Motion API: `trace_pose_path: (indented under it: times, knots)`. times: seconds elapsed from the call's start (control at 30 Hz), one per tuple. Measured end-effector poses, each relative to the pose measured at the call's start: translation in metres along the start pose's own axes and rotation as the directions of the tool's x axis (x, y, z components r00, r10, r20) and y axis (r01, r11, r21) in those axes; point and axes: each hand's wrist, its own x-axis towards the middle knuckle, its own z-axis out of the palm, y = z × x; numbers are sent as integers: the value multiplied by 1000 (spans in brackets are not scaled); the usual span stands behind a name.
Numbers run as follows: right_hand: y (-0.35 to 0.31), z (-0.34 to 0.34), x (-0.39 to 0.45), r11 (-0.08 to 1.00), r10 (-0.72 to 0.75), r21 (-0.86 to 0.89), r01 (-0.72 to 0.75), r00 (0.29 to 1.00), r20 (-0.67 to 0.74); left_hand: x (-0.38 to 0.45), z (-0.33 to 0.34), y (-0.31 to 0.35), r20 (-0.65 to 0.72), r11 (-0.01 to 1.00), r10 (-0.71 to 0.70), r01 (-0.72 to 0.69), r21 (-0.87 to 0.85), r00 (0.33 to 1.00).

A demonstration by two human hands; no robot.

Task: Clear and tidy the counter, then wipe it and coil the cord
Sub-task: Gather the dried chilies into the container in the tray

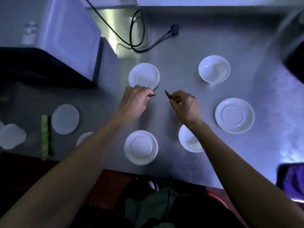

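Bare forearms over steel counter [213, 38], left hand [134, 102] pinching red chilli [152, 95], right hand [185, 105] pinching another chilli [168, 95], white saucers [144, 75] around, black cord [131, 35] looped at rear.

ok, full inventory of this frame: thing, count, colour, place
saucers: three, white; far left, near centre, right
bowls: two, white; far right, near one partly under the right forearm
chillies: two, red; one pinched in the left hand, one in the right
cord: one, black, looped at the far edge, plug lying on the counter
counter: one, steel
appliance: one, white and black, far left
round lids or discs: pale, left side; count unclear
green strip: one, left; cannot tell what it is
cloth: one, purple, near right edge
hands: left, right, each holding a chilli
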Motion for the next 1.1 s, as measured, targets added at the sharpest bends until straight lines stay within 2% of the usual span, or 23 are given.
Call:
trace_pose_path:
  times: [0.23,0.43,0.67,0.87,1.0,1.1]
  knots:
    - [-44,41,-51,993,-100,-56,102,994,43,-89,-21,-26,-92,995,-78,72,-71,993]
    - [-110,94,-119,964,-232,-110,241,968,92,-201,-61,-59,-224,986,-130,103,-131,966]
    - [-202,163,-192,868,-454,-146,474,878,154,-335,-115,-109,-284,965,-258,232,-122,924]
    - [-265,210,-235,821,-547,-63,567,814,195,-425,-153,-148,-351,934,-358,337,-121,865]
    - [-296,234,-254,787,-603,10,617,766,224,-464,-156,-164,-408,897,-439,416,-151,800]
    - [-311,253,-256,766,-611,-8,643,732,301,-485,-149,-176,-385,858,-507,494,-140,771]
